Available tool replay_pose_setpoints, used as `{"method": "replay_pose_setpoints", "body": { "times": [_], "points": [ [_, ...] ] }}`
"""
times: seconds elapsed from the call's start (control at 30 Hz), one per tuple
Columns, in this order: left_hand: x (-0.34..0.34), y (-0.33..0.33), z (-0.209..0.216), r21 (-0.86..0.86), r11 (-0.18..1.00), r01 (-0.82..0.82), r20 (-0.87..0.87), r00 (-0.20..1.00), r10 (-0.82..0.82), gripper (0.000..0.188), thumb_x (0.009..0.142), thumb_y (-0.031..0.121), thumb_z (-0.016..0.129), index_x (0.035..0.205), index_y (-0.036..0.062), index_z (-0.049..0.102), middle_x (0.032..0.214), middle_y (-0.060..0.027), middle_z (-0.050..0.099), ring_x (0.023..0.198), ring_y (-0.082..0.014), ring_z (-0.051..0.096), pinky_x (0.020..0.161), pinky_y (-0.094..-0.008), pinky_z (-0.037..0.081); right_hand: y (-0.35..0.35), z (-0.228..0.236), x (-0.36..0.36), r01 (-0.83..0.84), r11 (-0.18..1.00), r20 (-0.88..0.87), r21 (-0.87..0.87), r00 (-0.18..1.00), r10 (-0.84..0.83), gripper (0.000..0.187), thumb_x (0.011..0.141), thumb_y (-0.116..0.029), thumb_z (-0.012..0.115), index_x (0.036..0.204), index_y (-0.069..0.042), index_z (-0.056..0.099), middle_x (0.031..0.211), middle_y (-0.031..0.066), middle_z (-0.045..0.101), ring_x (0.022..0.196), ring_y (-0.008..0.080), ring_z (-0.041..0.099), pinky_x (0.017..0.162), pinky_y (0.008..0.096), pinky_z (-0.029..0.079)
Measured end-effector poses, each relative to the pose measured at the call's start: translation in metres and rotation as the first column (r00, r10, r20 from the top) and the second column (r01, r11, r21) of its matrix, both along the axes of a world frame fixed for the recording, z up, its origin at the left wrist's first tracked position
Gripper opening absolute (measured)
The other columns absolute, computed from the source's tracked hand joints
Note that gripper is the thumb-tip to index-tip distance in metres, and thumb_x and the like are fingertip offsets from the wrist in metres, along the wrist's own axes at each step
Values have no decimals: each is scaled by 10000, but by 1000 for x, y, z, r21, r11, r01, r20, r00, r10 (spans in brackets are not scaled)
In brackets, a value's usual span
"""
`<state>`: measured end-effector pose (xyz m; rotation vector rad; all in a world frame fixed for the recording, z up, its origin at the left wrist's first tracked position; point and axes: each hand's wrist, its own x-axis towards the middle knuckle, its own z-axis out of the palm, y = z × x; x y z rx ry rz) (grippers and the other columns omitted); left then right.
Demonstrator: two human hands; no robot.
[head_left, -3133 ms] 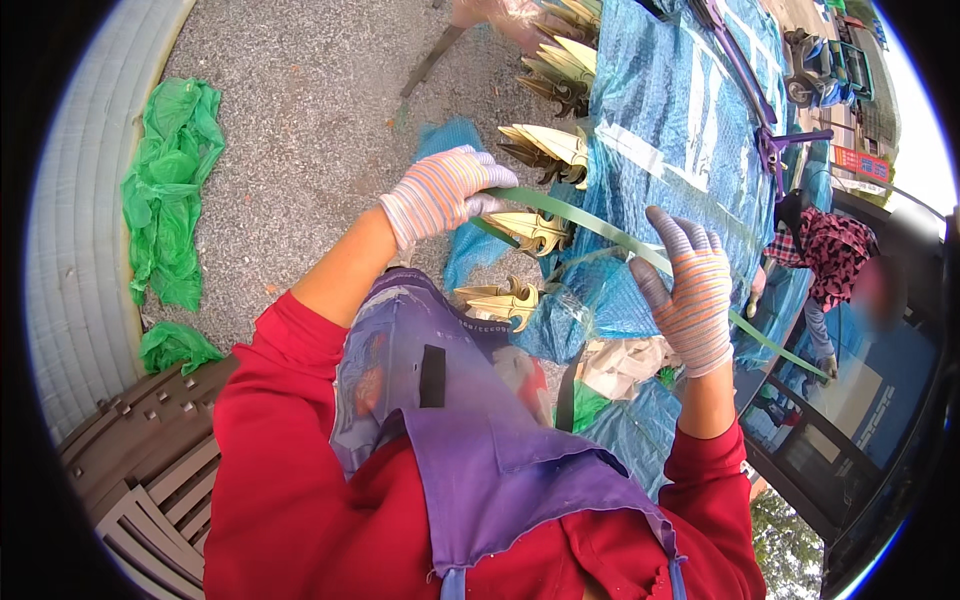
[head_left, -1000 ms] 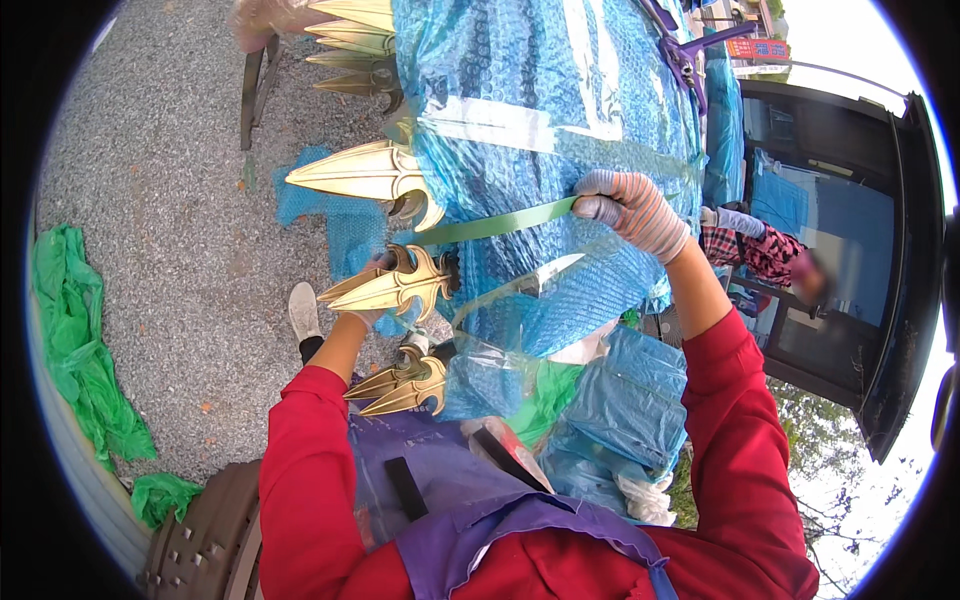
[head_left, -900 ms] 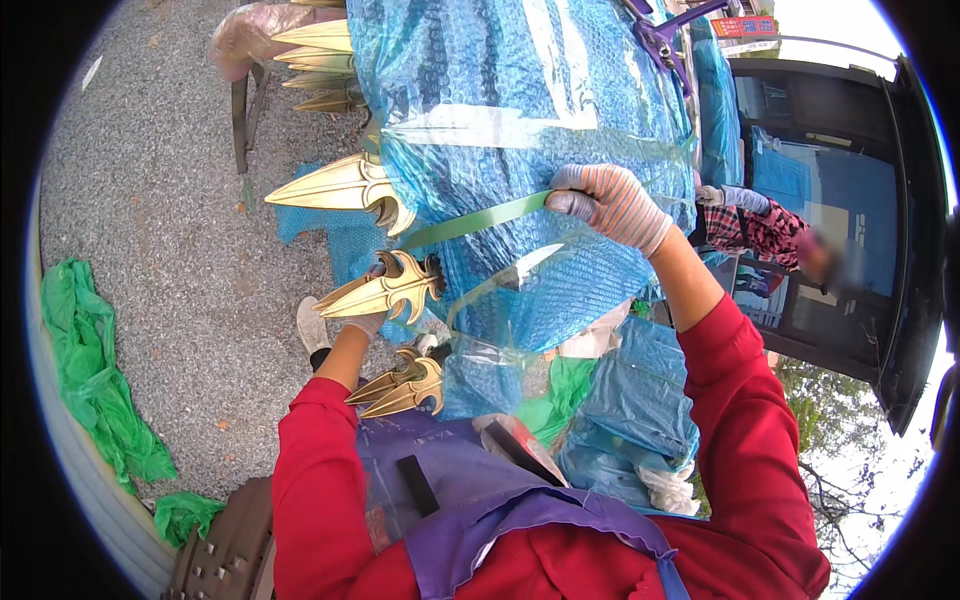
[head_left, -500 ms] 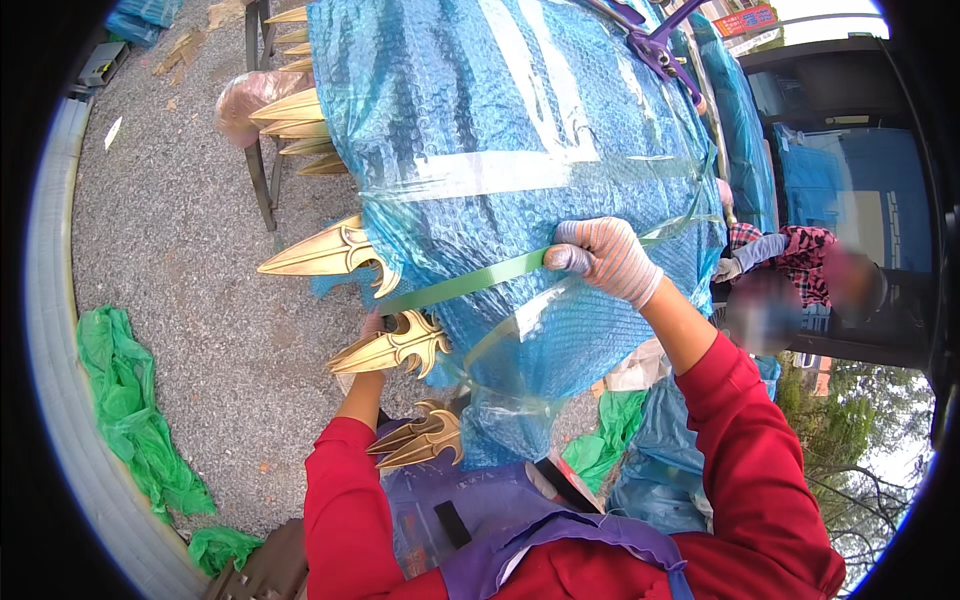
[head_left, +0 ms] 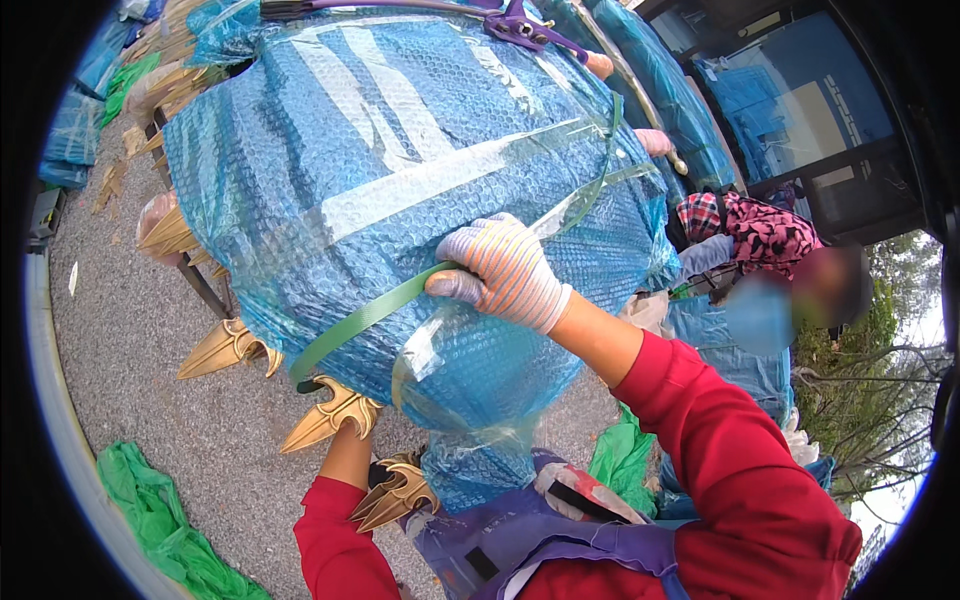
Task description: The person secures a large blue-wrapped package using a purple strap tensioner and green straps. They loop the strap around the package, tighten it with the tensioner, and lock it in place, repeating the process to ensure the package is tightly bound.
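Note:
A large bundle of gold spear-tipped pieces is wrapped in blue bubble wrap (head_left: 270, 130) with clear tape over it. My right hand (head_left: 500, 270), in a striped glove, is closed on a green strap (head_left: 365, 322) above the wrap. From there the strap bows down to the bundle's left edge, beside a gold spearhead (head_left: 335, 412). My left forearm (head_left: 345, 455) reaches behind that spearhead, and the hand and its fingers are hidden. Other gold spearheads stick out near it, one farther off (head_left: 225, 345) and a pair (head_left: 395, 495) closer to me.
A purple-handled tool (head_left: 520, 28) lies on top of the bundle. At the right a co-worker in a pink-and-black patterned top (head_left: 765, 235) reaches toward the bundle's far side. Green plastic sheeting (head_left: 165, 530) lies on the gravel ground (head_left: 120, 330), beside a pale curb.
The view has turned, and the bundle appears farther left. The strap, nearly straight before, now bows in a curve. My left fingers, partly showing before, are hidden; my right hand keeps its grip.

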<state>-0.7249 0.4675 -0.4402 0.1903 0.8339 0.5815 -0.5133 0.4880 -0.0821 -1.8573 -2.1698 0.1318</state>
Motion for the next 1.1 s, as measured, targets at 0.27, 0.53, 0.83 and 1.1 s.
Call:
{"method": "replay_pose_setpoints", "body": {
  "times": [0.27, 0.53, 0.83, 1.1],
  "points": [
    [-16, -1, -3, 28, 998, 65, -47, 997, -63, 228, 1002, 205, 489, 1173, 80, 575, 1000, -52, 600, 827, -161, 592, 775, -294, 508, -26, 0, -12, 141, 970, -43, 197, 990, -135, 442, 841, -516, 622, 1081, -152, 692, 993, 93, 614, 913, 320, 560, 886, 453, 419],
    [-35, -12, -1, 18, 992, 124, -105, 987, -122, 240, 1001, 207, 493, 1189, 77, 565, 1022, -58, 600, 850, -167, 594, 790, -298, 510, -33, -21, -10, 244, 944, -222, 223, 955, -195, 415, 874, -477, 599, 1094, -138, 692, 1003, 107, 634, 974, 328, 593, 1015, 502, 368],
    [-31, -12, 0, 23, 988, 152, -108, 983, -149, 255, 1000, 209, 497, 1208, 73, 555, 1046, -64, 601, 877, -173, 597, 806, -302, 511, -24, -24, -2, 210, 948, -282, 241, 949, -139, 343, 859, -403, 624, 1047, -124, 690, 954, 104, 615, 899, 322, 560, 874, 440, 417],
    [-22, -5, -4, 44, 982, 186, -99, 978, -181, 270, 998, 211, 500, 1224, 69, 545, 1067, -69, 602, 901, -179, 600, 821, -306, 513, -21, -30, -6, 223, 935, -285, 274, 948, -143, 322, 850, -387, 627, 1021, -119, 681, 946, 116, 593, 895, 326, 548, 852, 438, 418]
  ]
}}
